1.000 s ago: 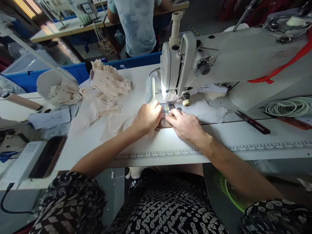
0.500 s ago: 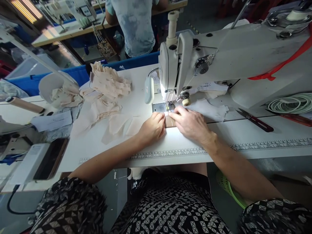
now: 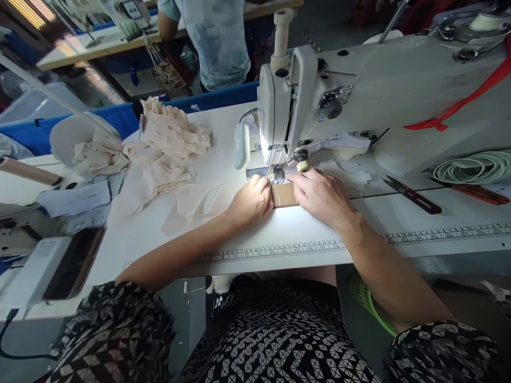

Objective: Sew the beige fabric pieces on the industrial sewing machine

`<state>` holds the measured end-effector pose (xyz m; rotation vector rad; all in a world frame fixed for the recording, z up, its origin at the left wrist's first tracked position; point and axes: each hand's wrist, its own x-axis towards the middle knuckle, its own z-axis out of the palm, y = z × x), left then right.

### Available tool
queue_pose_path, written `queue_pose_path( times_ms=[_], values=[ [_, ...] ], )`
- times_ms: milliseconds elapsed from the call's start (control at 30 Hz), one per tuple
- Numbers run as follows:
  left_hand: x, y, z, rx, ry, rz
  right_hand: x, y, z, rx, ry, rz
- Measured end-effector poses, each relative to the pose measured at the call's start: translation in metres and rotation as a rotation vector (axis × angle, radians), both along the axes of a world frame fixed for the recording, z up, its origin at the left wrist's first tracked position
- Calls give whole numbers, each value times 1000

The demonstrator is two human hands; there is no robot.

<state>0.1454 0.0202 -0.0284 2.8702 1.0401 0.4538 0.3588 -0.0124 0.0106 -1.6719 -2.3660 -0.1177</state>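
Observation:
My left hand (image 3: 251, 201) rests on the sewing machine bed, just left of the presser foot (image 3: 276, 174). Its fingers are curled and pressed together; whatever they hold is hidden. To the right of the foot lies my right hand (image 3: 321, 197), its index finger stretched toward the needle area and the other fingers partly bent, with nothing visible in them. Between both hands shows a brown plate (image 3: 284, 195) with light marks. The white sewing machine (image 3: 275, 117) lights the spot from above. Pale, thin fabric pieces (image 3: 191, 205) lie beside my left forearm.
Piled beige fabric (image 3: 171, 130) stands at the back left. Thread snips (image 3: 415, 196), an orange-handled tool (image 3: 479, 192) and coiled pale cord (image 3: 473, 167) lie right. A phone (image 3: 74, 263) is at the far left. A ruler strip (image 3: 271, 250) follows the front edge. Another person (image 3: 217, 42) sits beyond.
My right hand has moved right, away from the needle, uncovering more of the brown plate. My left fingers have shifted slightly closer to the presser foot. The whole view has shifted a little.

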Motion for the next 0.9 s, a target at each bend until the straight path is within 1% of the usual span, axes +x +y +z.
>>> queue_pose_path(
  times_ms=[67, 167, 333, 400, 467, 533, 633, 767, 900],
  values=[
    [0, 0, 0, -9, -7, 1, -2, 0, -1, -14, -3, -19],
    [0, 0, 0, -32, -30, -2, -4, 4, -7, -21, 65, -56],
    [0, 1, 2, -9, -6, -11, -5, 24, -19, -57, 242, -141],
    [0, 1, 2, -2, 16, -5, -5, 29, -19, -83, 296, -153],
    [1, 2, 1, -6, 13, 2, -5, 30, -15, -95, 305, -174],
    [1, 2, -1, 13, 11, -1, -4, 26, -11, -85, 277, -195],
    [1, 3, -2, 86, 41, -12, -3, 18, -7, -53, 240, -208],
    [0, 9, -4, 104, 43, -11, -2, 19, -13, -59, 303, -200],
    [-2, 13, -6, 92, 6, -18, -3, 25, -17, -5, 398, -193]
  ],
)
